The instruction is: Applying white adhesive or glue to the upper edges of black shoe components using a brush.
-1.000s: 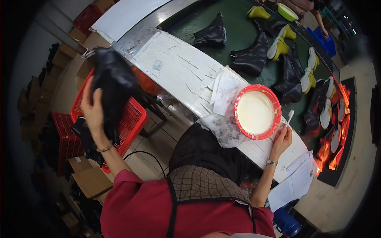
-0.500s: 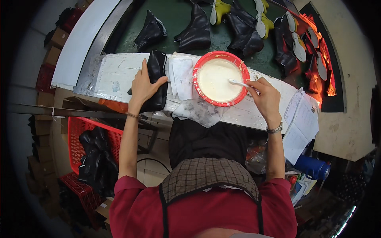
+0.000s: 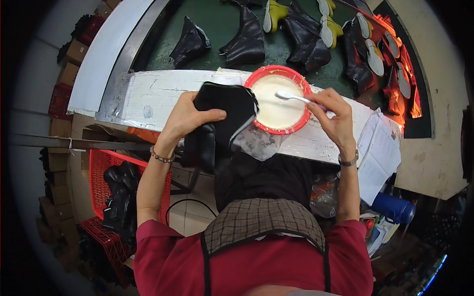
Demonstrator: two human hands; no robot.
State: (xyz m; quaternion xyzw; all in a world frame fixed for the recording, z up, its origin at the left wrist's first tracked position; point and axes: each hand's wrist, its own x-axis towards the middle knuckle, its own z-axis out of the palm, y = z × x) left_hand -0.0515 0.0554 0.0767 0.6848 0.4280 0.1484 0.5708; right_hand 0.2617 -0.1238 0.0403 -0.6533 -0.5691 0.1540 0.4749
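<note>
My left hand [image 3: 190,114] grips a black leather boot upper [image 3: 233,101], thumb on top and the other fingers hidden behind it. The piece is tilted, its dark inside and pale-lined edge turned towards the bowl. Just right of it stands a red bowl [image 3: 307,114] of thick cream-coloured paste [image 3: 277,112]. Between its closed fingers, my right hand [image 3: 337,116] pinches a white toothbrush [image 3: 289,95] by the handle. The brush head hovers over the paste; whether it touches is unclear.
A white, paste-spotted bench [image 3: 153,101] runs across in front of me. Beyond it, a green conveyor belt [image 3: 217,39] carries several black boots and yellow-and-white soles, lit orange at right. Papers [image 3: 377,153] hang at right; a red basket [image 3: 101,170] holds black boots at lower left.
My left hand, earlier spread over the boot upper on the bench, has closed on it, lifted and turned it towards the bowl. The toothbrush has shifted left and up over the paste.
</note>
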